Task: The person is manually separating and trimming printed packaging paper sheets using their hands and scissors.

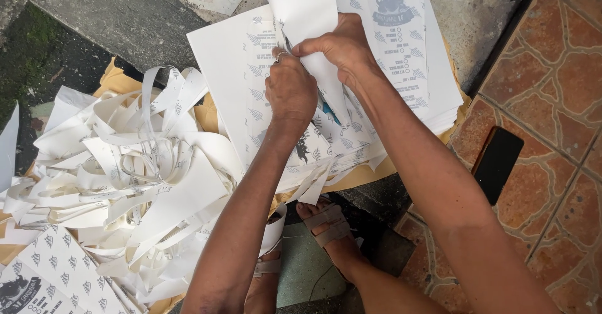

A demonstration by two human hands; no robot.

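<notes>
My left hand (290,89) and my right hand (342,46) both pinch one white printed sheet (305,10), which curls upward over a stack of printed white sheets (414,50). The hands sit close together at the sheet's lower part, the left with a ring on a finger. The stack shows grey leaf patterns and a dark emblem. It rests on brown paper (370,175) laid on the ground.
A heap of white paper strips and offcuts (138,170) lies at the left. More printed sheets (56,276) lie at the bottom left. A black phone (497,161) rests on reddish tiles (558,101) at the right. My sandalled foot (329,229) is below the stack.
</notes>
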